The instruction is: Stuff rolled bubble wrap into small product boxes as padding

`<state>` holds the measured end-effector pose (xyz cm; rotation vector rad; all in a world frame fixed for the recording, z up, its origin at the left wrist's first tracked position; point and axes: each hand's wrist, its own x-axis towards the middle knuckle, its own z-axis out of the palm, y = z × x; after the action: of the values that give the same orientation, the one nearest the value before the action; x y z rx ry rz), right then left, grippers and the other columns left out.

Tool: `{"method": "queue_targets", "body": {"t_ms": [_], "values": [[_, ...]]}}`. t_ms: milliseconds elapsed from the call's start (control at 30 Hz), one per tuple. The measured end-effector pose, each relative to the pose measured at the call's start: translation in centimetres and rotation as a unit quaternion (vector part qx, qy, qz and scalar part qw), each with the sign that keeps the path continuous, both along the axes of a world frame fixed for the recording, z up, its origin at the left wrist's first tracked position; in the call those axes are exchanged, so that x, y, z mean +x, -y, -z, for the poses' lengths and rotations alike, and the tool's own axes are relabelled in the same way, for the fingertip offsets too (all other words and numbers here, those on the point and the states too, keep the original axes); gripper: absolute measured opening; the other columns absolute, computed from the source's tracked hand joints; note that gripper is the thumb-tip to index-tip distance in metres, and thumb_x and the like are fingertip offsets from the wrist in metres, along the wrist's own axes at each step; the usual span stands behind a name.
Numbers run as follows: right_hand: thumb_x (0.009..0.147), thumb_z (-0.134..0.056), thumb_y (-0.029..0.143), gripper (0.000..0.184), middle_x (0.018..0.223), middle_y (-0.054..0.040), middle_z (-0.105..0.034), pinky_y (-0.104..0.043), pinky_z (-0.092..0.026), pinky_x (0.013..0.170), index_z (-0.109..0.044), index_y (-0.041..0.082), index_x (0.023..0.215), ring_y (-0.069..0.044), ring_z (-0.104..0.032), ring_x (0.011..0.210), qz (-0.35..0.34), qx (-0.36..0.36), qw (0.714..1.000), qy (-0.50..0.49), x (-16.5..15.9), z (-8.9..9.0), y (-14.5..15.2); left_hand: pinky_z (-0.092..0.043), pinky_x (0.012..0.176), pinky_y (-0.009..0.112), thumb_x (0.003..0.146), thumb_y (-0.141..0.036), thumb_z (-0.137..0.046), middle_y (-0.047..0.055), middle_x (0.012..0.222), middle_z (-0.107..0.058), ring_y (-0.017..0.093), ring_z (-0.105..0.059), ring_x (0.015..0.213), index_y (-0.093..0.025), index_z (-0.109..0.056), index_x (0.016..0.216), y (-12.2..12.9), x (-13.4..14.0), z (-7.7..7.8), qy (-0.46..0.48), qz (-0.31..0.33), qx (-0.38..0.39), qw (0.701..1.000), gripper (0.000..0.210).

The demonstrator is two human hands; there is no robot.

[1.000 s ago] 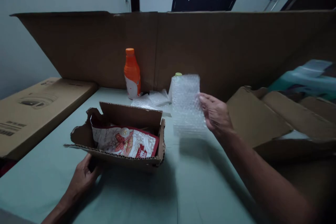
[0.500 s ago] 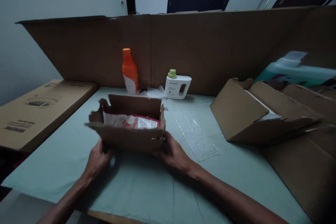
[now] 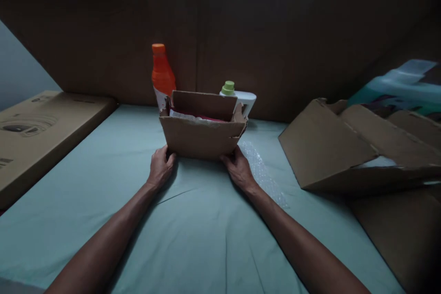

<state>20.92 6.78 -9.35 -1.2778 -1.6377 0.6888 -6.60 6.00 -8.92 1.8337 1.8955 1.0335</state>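
Note:
A small open cardboard box (image 3: 200, 137) stands in the middle of the cloth-covered table, its top flaps up. Inside it shows a red and white packet (image 3: 196, 117), mostly hidden by the front wall. My left hand (image 3: 161, 166) is closed on the box's lower left corner. At the lower right corner my right hand (image 3: 237, 167) grips it too, fingers partly hidden behind the cardboard. Right behind the box stand an orange bottle (image 3: 162, 71) and a white jug with a green cap (image 3: 246, 99), both partly covered by it.
A strip of bubble wrap (image 3: 263, 172) lies right of the box. Larger open cardboard boxes (image 3: 324, 147) stand at the right, with a teal liquid bottle (image 3: 392, 85) behind. A flat printed carton (image 3: 51, 128) lies at the left. A tall cardboard panel (image 3: 275, 46) closes off the back.
Both hands have moved the small box away from me and to the right, closer to the bottles. It now covers part of the white jug and the bubble wrap. My view has tilted down.

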Motion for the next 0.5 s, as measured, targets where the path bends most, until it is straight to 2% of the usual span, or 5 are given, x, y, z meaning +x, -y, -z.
{"method": "queue_targets", "body": {"t_ms": [100,200,300,400,500], "values": [[0.085,-0.059,0.038,0.052,0.13,-0.0153,-0.067,-0.049,-0.054,0.097,-0.054,0.017,0.133,-0.031,-0.063,0.117,0.007,-0.004,1.0,0.025,0.0,0.8,-0.4,-0.047,0.084,0.04,0.087,-0.031,-0.047,0.009,0.088,-0.067,0.026,-0.058,0.088,-0.018,-0.065,0.096,0.2,-0.4,0.3,-0.007,0.003,0.0,1.0,0.024],[0.085,-0.056,0.035,0.05,0.124,-0.0145,-0.07,-0.05,-0.055,0.097,-0.057,0.018,0.132,-0.03,-0.066,0.111,0.013,-0.003,0.998,0.059,0.6,0.6,0.1,-0.049,0.085,0.041,0.088,-0.03,-0.049,0.01,0.089,-0.068,0.027,-0.06,0.089,-0.016,-0.066,0.101,0.3,-0.6,0.3,-0.015,0.006,-0.001,1.0,0.026],[0.083,-0.059,0.035,0.055,0.137,-0.0183,-0.063,-0.055,-0.046,0.108,-0.058,0.016,0.134,-0.035,-0.058,0.127,0.029,0.016,0.994,0.108,2.3,-0.3,1.5,-0.051,0.091,0.044,0.088,-0.03,-0.051,0.013,0.106,-0.071,0.029,-0.063,0.099,-0.014,-0.06,0.124,0.3,-0.7,0.3,-0.021,-0.001,0.006,1.0,0.041],[0.085,-0.059,0.036,0.056,0.15,-0.0222,-0.053,-0.059,-0.04,0.113,-0.06,0.011,0.135,-0.04,-0.047,0.14,0.069,0.003,0.964,0.255,5.1,-0.7,4.0,-0.048,0.102,0.052,0.084,-0.031,-0.055,0.022,0.126,-0.066,0.035,-0.061,0.117,-0.008,-0.048,0.14,1.2,-0.7,0.6,-0.031,-0.015,0.004,0.999,0.061],[0.092,-0.054,0.038,0.051,0.149,-0.021,-0.055,-0.058,-0.044,0.11,-0.061,0.012,0.135,-0.038,-0.049,0.14,0.067,-0.018,0.924,0.375,7.7,-0.1,8.0,-0.035,0.116,0.059,0.081,-0.037,-0.06,0.027,0.144,-0.054,0.041,-0.047,0.138,-0.004,-0.041,0.145,3.8,-0.7,1.3,-0.048,-0.002,-0.002,0.999,0.075]]}}
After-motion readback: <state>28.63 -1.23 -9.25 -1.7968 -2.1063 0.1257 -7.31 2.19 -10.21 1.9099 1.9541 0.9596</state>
